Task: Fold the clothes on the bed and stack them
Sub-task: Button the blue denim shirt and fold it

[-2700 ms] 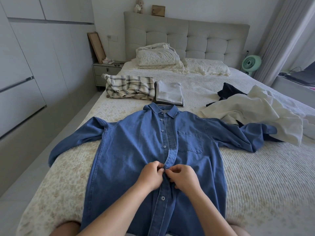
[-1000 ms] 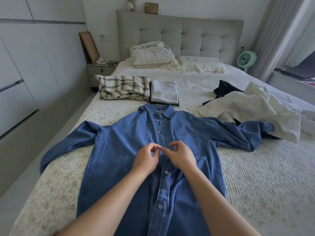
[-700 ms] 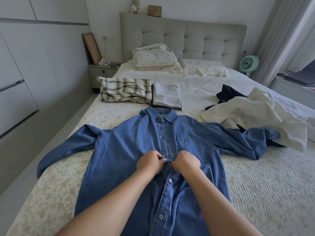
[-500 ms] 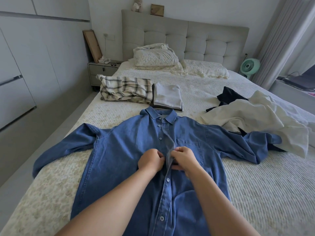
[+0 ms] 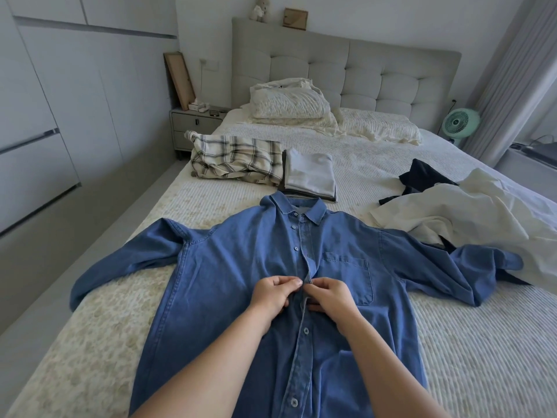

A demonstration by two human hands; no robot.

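Both hands meet at mid-chest on the denim shirt (image 5: 229,282), which lies face-up on the bed (image 5: 452,342), collar toward the headboard, sleeves spread sideways. Left hand (image 5: 275,292) and right hand (image 5: 330,297) pinch the placket, higher up than 2.7 seconds ago

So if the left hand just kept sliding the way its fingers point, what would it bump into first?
Most likely the right hand: the left hand points across the shirt front toward it, the button strip between them.
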